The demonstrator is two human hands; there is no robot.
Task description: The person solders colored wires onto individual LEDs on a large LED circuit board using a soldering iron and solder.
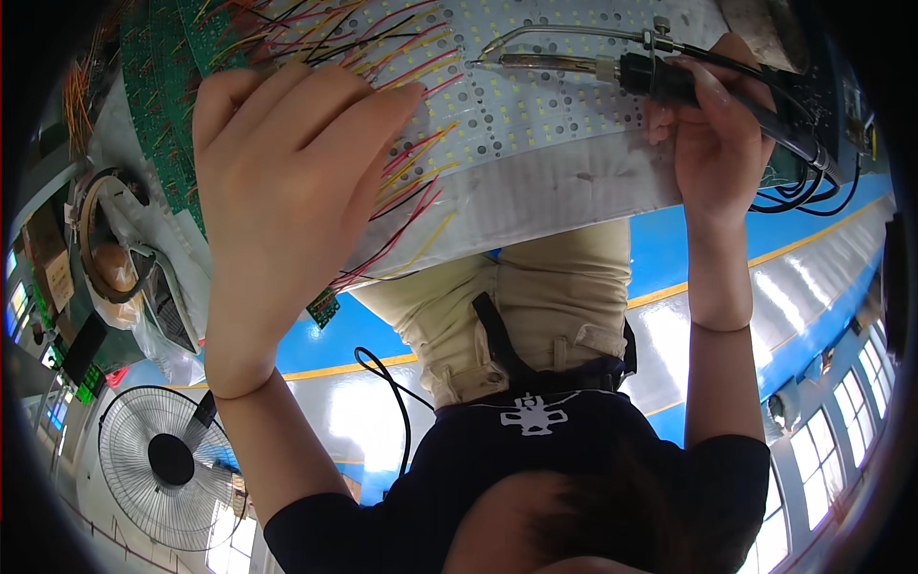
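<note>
My left hand [287,153] is closed, its thumb and forefinger pinched over thin red, yellow and black wires [406,172]. A wire comes out by the fingertips; the grip itself is partly hidden. In my right hand [719,120] is a soldering iron [660,78], held by its black handle and pointing left. A thin metal feed tube [564,31] is clamped to the iron and curves down toward its tip. Both ends hover at the pale circuit board panel [531,105], which carries rows of small yellow parts and dark round holes. The wires lie along the panel's left part.
Green circuit boards [158,105] with wires lie to the left. A grey-white cover [564,182] runs along the table's front edge. Black cables [813,182] trail from the iron at right. A standing fan [170,459] is at lower left, near a roll of tape [96,225].
</note>
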